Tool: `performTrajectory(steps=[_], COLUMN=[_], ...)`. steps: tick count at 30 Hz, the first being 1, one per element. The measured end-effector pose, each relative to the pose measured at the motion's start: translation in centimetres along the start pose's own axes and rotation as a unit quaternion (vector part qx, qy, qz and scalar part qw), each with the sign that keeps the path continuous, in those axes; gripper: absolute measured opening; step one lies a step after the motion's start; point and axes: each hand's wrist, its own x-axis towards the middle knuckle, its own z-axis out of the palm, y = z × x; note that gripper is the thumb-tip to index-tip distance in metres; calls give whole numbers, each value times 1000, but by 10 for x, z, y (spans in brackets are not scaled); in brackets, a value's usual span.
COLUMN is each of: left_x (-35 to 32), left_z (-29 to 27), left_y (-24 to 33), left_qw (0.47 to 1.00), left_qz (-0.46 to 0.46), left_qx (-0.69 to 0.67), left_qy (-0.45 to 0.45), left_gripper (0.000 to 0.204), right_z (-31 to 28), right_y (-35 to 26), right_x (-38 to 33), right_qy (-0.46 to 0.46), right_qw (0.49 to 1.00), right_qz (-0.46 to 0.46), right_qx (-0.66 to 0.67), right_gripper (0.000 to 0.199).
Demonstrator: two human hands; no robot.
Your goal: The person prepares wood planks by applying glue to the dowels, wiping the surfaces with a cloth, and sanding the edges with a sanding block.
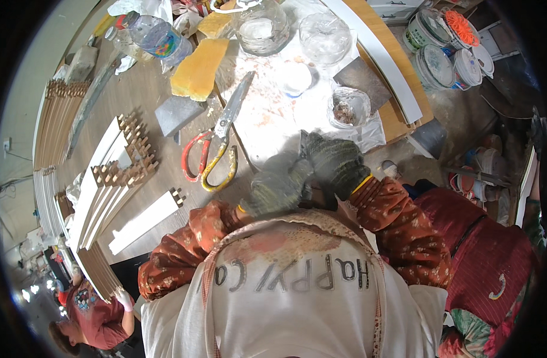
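Note:
My left hand (278, 186), in a dark grey work glove with a yellow cuff edge, is closed close in front of my apron. Beside it my right hand (338, 164), gloved alike, is closed too, and the two nearly touch. A small dark edge shows between them at the top, and a brownish bit below; what they grip is mostly hidden. Left of my hands lie large shears (226, 122) with one red and one yellow handle, blades pointing away. A grey block (179, 114) and a yellow sponge piece (199, 70) lie beyond them.
White strips with wooden dowels (121, 170) are stacked at left. Plastic bottles (157, 37), a glass jar (261, 28) and a bag-lined tub of brown bits (349, 108) stand on the table. Buckets (434, 64) sit at right. Other people are at lower left (94, 307) and right (476, 250).

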Motion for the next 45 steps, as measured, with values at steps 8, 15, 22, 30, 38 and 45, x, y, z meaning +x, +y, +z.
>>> performTrajectory(steps=[8,15,22,30,38,45], left_x=[15,2,18,-11,1,12], left_z=[-26,-8,-22,13,-16,-26], left_y=[18,12,9,-3,9,17], left_qw=[674,946,843,991,956,798], left_qz=[-495,-223,-381,-55,-205,-412], left_qx=[-548,-229,-364,118,-211,-431], left_qy=[-23,45,-111,28,-11,-91], left_gripper=[22,23,19,32,27,24], right_z=[-72,-58,-89,-51,-5,-8], right_y=[5,0,-4,-6,-11,-2], right_x=[-11,-26,-17,-12,-25,-24], right_qy=[-26,-47,26,-7,111,128], right_qw=[969,968,949,961,992,982], right_qz=[-46,-94,-139,-16,-59,-126], right_qx=[241,230,283,276,-10,53], right_gripper=[41,30,21,26,32,42])
